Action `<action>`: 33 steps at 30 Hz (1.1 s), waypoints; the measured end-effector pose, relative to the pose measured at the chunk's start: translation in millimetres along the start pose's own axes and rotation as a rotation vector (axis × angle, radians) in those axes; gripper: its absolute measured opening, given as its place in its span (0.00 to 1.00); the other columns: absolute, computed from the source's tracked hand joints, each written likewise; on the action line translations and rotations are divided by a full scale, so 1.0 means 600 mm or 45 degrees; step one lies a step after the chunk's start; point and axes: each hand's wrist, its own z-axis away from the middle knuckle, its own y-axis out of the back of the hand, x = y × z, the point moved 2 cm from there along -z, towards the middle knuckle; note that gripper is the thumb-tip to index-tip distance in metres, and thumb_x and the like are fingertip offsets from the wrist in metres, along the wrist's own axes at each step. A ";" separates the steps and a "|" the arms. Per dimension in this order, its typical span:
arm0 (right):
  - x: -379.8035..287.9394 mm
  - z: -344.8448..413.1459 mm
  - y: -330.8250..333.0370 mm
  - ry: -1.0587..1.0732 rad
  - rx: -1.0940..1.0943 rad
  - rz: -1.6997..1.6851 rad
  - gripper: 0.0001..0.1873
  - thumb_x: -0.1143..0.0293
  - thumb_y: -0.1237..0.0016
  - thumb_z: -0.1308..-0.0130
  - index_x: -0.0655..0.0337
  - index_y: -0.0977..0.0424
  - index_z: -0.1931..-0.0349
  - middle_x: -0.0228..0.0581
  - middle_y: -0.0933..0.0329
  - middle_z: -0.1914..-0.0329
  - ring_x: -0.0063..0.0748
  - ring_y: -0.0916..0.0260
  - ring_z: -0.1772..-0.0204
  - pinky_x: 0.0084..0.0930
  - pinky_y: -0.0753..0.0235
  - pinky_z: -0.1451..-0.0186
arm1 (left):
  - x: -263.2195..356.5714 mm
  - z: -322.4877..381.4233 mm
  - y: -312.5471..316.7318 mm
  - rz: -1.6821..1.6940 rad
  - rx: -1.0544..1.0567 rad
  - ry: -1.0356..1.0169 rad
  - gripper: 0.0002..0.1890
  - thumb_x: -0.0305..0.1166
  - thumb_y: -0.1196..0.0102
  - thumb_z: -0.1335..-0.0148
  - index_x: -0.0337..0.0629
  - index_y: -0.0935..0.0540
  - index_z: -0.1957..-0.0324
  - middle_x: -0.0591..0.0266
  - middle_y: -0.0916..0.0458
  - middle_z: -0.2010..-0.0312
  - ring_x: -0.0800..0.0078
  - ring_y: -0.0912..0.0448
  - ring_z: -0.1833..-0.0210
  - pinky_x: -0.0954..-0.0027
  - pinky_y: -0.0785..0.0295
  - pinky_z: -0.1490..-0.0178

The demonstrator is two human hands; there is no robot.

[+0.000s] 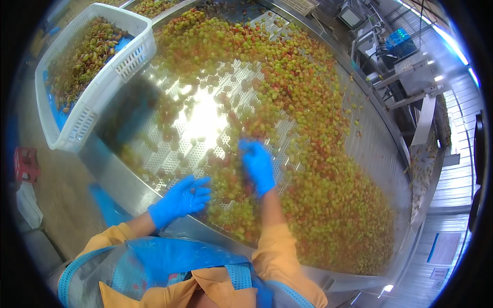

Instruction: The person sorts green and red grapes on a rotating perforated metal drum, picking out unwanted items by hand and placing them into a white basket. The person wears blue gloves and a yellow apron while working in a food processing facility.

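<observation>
Green and reddish grapes (308,127) lie spread over a perforated metal sorting table (246,73). My left hand (183,200), in a blue glove, is over the table's near edge, fingers apart, with nothing seen in it. To its right, my right hand (257,166), gloved in blue too, reaches farther in among the grapes. Its fingers are bent downward, and whether they hold a grape is hidden. At the upper left, a white plastic crate (83,125) holds grape stems and brownish grapes (86,61) on a blue liner.
A metal rim (127,184) runs around the table. At the far right stand metal machinery (416,77) and a chute (425,119). On the floor at left is a red plastic stool (27,164). Glare covers part of the perforated surface.
</observation>
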 end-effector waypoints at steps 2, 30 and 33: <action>-0.058 0.085 -0.047 0.080 -0.319 0.183 0.17 0.66 0.50 0.29 0.55 0.21 0.42 0.47 0.20 0.40 0.46 0.22 0.38 0.37 0.25 0.34 | -0.011 -0.015 -0.010 0.095 0.079 -0.025 0.30 0.46 0.51 0.23 0.40 0.33 0.27 0.47 0.19 0.44 0.55 0.17 0.49 0.55 0.14 0.55; -0.080 0.084 0.018 0.261 -0.511 0.224 0.23 0.60 0.46 0.29 0.50 0.23 0.35 0.46 0.20 0.41 0.45 0.22 0.42 0.40 0.24 0.37 | -0.104 -0.041 0.000 0.465 -0.039 -0.257 0.24 0.39 0.43 0.27 0.45 0.26 0.32 0.49 0.29 0.34 0.52 0.25 0.36 0.51 0.20 0.39; -0.037 0.174 -0.024 0.323 -0.456 -0.134 0.25 0.61 0.47 0.29 0.49 0.26 0.32 0.44 0.22 0.37 0.46 0.22 0.41 0.42 0.26 0.33 | -0.103 -0.023 -0.013 0.520 -0.072 -0.068 0.19 0.45 0.44 0.27 0.40 0.21 0.46 0.53 0.22 0.54 0.62 0.20 0.56 0.64 0.20 0.58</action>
